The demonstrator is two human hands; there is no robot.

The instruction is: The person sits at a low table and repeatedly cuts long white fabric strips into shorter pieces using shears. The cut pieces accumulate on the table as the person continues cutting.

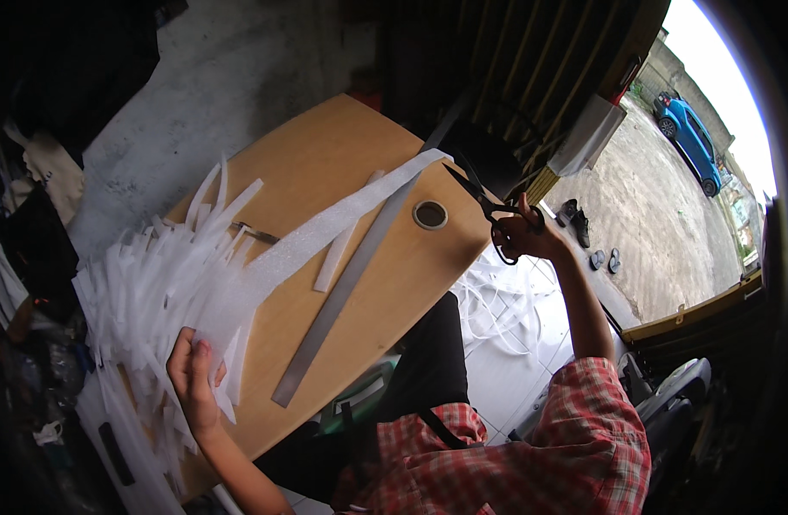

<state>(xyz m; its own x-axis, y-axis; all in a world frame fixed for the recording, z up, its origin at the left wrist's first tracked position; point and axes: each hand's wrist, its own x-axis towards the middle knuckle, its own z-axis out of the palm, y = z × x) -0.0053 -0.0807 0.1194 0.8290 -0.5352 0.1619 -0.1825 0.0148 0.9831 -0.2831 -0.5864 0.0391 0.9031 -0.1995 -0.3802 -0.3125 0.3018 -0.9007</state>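
My left hand (196, 378) grips the near end of a wide white foam strip (325, 225), fingers curled around it. The strip stretches diagonally over the wooden tabletop (291, 154), its far end close to the blades of black scissors (473, 190). My right hand (528, 233) has its fingers through the scissors' handles, and the blades are spread apart. A long grey metal ruler (342, 300) and a shorter white strip (334, 262) lie beneath the stretched strip. Beside my left hand, many thin white strips (140, 283) are heaped over the table's left side.
A round grommet hole (430, 215) sits near the table's right end. Loose white strips (505, 313) litter the tiled floor on the right. Shoes (580, 225) and sandals (614, 260) stand by the doorway; a blue car (690, 142) is outside. Dark bags and clutter line the left.
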